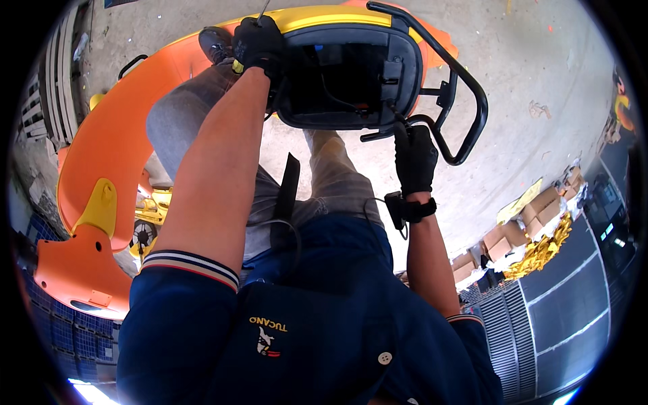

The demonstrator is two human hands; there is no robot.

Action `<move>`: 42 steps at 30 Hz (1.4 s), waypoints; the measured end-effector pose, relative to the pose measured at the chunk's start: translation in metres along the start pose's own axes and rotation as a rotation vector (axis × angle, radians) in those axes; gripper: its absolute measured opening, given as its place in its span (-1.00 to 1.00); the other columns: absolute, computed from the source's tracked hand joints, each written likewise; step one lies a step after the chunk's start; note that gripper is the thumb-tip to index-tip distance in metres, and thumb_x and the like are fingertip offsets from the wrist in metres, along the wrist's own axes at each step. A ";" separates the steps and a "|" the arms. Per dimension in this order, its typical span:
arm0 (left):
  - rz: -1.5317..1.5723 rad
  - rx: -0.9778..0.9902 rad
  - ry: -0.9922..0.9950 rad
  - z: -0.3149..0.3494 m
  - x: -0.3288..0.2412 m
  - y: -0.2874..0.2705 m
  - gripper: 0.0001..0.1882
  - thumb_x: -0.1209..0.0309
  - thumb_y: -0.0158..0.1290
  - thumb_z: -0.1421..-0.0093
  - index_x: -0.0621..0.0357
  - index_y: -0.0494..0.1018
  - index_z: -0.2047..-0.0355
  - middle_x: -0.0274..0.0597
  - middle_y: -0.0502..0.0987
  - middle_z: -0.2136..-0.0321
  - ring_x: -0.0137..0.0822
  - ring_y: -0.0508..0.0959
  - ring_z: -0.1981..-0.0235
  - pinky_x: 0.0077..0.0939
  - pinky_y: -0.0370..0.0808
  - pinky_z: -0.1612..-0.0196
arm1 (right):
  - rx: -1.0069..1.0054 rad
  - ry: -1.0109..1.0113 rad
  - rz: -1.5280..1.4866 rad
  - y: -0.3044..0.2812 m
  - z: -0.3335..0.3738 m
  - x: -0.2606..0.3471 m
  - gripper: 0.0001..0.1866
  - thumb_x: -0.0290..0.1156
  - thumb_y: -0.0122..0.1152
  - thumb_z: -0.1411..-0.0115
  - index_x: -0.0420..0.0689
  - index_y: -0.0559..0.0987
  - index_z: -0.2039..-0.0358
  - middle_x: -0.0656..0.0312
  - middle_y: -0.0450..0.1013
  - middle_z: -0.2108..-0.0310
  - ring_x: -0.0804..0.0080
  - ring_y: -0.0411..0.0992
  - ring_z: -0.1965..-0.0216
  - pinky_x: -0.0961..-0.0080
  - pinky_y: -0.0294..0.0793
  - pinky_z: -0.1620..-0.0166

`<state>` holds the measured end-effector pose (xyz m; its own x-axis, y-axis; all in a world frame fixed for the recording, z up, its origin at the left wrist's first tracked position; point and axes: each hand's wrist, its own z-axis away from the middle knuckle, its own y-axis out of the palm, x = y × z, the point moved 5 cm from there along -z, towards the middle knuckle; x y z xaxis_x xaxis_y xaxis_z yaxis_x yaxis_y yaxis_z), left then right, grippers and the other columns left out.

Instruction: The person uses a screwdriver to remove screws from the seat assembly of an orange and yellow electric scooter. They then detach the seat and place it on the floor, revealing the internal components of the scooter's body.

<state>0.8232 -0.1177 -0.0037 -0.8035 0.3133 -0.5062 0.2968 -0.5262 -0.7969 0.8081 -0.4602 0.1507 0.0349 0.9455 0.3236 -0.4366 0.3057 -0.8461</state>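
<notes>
My left hand (258, 44), in a black glove, is closed at the left rim of an open black compartment (337, 120). A thin metal shaft (263, 9) sticks up from the fist, and a bit of yellow shows below it; the rest of that tool is hidden. My right hand (414, 158), also gloved, is at the compartment's near right corner. Its fingers close on a black cable (397, 113) that runs over the rim. The compartment is set in a curved orange and yellow vehicle body (101, 155). Inside it is dark, with a thin wire visible.
A bent black tube handle (476, 91) juts out right of the compartment, close to my right hand. One leg is beside the body on the left. Cardboard boxes (540, 206) and yellow scraps (543, 250) lie on the right. A wooden pallet (61, 74) leans at the far left.
</notes>
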 end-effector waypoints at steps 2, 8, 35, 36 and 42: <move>-0.004 0.005 0.006 -0.002 0.001 0.002 -0.55 0.12 -0.13 -0.15 0.30 0.52 0.35 0.24 0.55 0.36 0.16 0.54 0.24 -0.09 0.44 0.11 | 0.004 0.126 -0.071 0.010 -0.001 -0.021 -0.58 -0.08 0.04 -0.28 -0.20 0.43 0.52 0.12 0.41 0.68 0.27 0.40 0.66 0.37 0.33 0.60; 0.000 0.002 0.013 -0.004 0.004 0.005 -0.55 0.12 -0.14 -0.15 0.30 0.52 0.34 0.24 0.55 0.36 0.16 0.54 0.24 -0.09 0.43 0.09 | 0.235 0.544 -0.378 0.012 0.004 -0.021 -0.50 0.01 -0.04 -0.30 -0.22 0.46 0.51 0.23 0.39 0.73 0.56 0.33 0.77 0.61 0.25 0.73; -0.007 -0.013 0.024 -0.004 0.003 0.003 -0.56 0.14 -0.13 -0.13 0.31 0.52 0.37 0.25 0.55 0.37 0.19 0.54 0.25 -0.06 0.44 0.11 | 0.257 0.699 -0.728 0.022 0.012 -0.019 -0.40 0.08 -0.14 -0.32 -0.25 0.50 0.51 0.23 0.36 0.74 0.54 0.25 0.82 0.63 0.21 0.75; -0.004 -0.024 0.023 -0.004 0.004 0.004 -0.56 0.13 -0.13 -0.13 0.31 0.52 0.37 0.25 0.55 0.38 0.19 0.54 0.25 -0.05 0.44 0.11 | 0.260 0.670 -0.703 0.021 0.011 -0.020 -0.43 0.04 -0.11 -0.32 -0.26 0.50 0.51 0.21 0.38 0.73 0.51 0.28 0.80 0.60 0.24 0.73; -0.003 -0.006 0.012 -0.002 0.001 0.004 -0.56 0.13 -0.13 -0.13 0.31 0.52 0.39 0.25 0.55 0.39 0.18 0.54 0.25 -0.06 0.43 0.11 | 0.071 -0.043 0.134 0.013 0.006 -0.011 -0.73 -0.27 0.12 -0.24 -0.27 0.46 0.36 0.04 0.48 0.60 0.14 0.45 0.60 0.30 0.40 0.54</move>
<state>0.8251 -0.1175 -0.0079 -0.7982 0.3246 -0.5075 0.2974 -0.5202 -0.8006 0.7965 -0.4674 0.1386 -0.0662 0.9711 0.2292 -0.4969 0.1671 -0.8516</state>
